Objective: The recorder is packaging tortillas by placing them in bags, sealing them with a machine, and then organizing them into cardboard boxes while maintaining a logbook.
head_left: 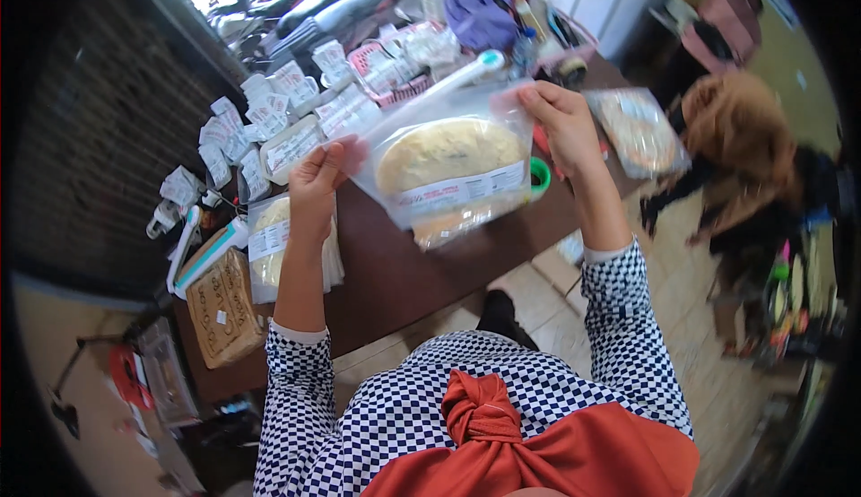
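Observation:
A clear plastic bag (pixel 453 161) with a pale yellow, rounded flat content and a white printed label strip is stretched between my hands above the table. My left hand (pixel 321 174) pinches its left upper corner, and my right hand (pixel 560 120) grips the right upper corner. Just beneath its lower edge shows another clear packet (pixel 471 225) with orange-tinted contents, partly covered. A stack of similar labelled bags (pixel 269 244) lies beside my left forearm. Close to my right wrist are a green ring (pixel 539 177) and a red object, mostly hidden.
The dark brown table (pixel 386 268) carries a brown wrapped parcel (pixel 222 309), a white-and-turquoise bar (pixel 211 255), many small white labelled packets (pixel 224 134), a pink basket (pixel 417 93) and a purple cloth (pixel 482 17). Another filled bag (pixel 637 129) rests at the right edge. People (pixel 740 129) are beyond.

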The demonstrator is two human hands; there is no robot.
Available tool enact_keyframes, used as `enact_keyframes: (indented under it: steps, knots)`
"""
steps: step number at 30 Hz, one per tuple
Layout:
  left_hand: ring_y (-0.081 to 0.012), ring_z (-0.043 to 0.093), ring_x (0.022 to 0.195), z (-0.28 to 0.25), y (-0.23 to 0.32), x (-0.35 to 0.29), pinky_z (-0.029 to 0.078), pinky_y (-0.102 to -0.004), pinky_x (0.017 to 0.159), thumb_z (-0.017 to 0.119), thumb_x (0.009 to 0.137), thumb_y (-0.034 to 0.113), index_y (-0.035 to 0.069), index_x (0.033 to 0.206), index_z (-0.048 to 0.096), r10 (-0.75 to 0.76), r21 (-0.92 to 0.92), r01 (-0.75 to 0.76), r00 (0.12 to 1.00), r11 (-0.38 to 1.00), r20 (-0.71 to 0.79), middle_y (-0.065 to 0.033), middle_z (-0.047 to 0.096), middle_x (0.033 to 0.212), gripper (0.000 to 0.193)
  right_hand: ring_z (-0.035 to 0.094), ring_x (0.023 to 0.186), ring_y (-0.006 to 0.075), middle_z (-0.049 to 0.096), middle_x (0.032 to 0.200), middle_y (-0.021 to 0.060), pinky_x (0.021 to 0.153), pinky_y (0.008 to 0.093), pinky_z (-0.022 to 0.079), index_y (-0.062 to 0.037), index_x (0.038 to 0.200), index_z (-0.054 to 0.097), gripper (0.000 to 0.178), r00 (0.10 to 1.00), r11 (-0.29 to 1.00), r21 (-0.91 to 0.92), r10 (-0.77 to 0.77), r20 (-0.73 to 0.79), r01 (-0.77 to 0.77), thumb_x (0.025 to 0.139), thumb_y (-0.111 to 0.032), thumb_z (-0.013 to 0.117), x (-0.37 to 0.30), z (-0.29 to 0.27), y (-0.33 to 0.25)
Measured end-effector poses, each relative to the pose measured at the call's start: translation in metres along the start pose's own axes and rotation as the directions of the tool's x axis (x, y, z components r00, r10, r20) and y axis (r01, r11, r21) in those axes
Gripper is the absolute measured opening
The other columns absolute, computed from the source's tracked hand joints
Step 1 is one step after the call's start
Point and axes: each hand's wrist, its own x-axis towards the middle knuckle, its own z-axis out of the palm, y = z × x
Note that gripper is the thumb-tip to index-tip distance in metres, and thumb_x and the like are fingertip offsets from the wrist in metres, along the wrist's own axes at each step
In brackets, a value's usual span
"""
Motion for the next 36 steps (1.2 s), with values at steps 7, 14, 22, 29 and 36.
enact_keyframes:
  steps: [7,14,22,29,36]
  knots:
    - [-0.0157,0.06,0.079,0.024,-0.041,0.028,0.047,-0.0276,0.076,0.055,0.082,0.008,0.001,0.082,0.059,0.17,-0.111,-0.194,0.966,0.975,-0.194,-0.0097,0.063,0.083,0.008,0.058,0.079,0.0135,0.063,0.084,0.0102,0.074,0.0254,0.045,0.0014,0.088,0.06,0.02,0.975,0.999,-0.034,0.021,0.22,-0.014,0.084,-0.016,0.052,0.071,-0.041,-0.006]
    - [-0.0139,0.06,0.067,0.039,-0.046,0.036,0.045,-0.0223,0.06,0.055,0.082,0.011,0.0,0.089,0.061,-0.019,-0.019,0.012,0.92,1.0,-0.39,-0.0102,0.064,0.077,0.015,0.06,0.069,0.0115,0.063,0.079,0.0106,0.062,0.0205,0.045,-0.0015,0.084,0.059,0.018,0.943,0.973,0.027,0.216,0.251,-0.23,0.084,-0.018,0.052,0.105,-0.053,0.055]
    - [-0.03,0.011,0.129,0.107,-0.192,0.048,0.007,-0.0506,0.102,0.047,0.078,0.05,0.02,0.131,0.03,-0.02,0.971,-0.119,0.992,0.209,0.126,-0.0125,0.016,0.139,0.063,0.046,0.048,0.007,0.057,0.064,0.0023,0.041,0.0209,0.036,-0.0024,0.073,0.059,0.014,0.784,0.721,-0.339,0.615,-0.09,-0.604,0.08,-0.015,0.056,0.135,-0.077,0.242]
    - [-0.0266,0.003,0.131,0.104,-0.201,0.086,0.003,-0.0527,0.101,0.04,0.079,0.055,0.025,0.133,0.023,-0.111,0.984,-0.075,0.989,0.16,0.093,-0.0061,0.008,0.142,0.065,0.046,0.045,0.0089,0.053,0.057,0.0015,0.04,0.0233,0.037,0.0007,0.072,0.06,0.017,0.809,0.785,-0.22,0.587,-0.031,-0.578,0.078,-0.015,0.058,0.18,-0.076,0.253]
    - [-0.0314,-0.002,0.13,0.111,-0.193,0.095,-0.004,-0.0578,0.098,0.039,0.075,0.061,0.028,0.133,0.023,-0.163,0.979,-0.117,0.976,0.164,0.144,-0.0055,0.009,0.142,0.069,0.055,0.049,0.0251,0.058,0.06,0.0123,0.047,0.0363,0.043,-0.0003,0.068,0.057,0.022,0.949,0.31,-0.95,0.287,0.13,0.037,0.077,-0.021,0.058,0.158,-0.052,0.175]
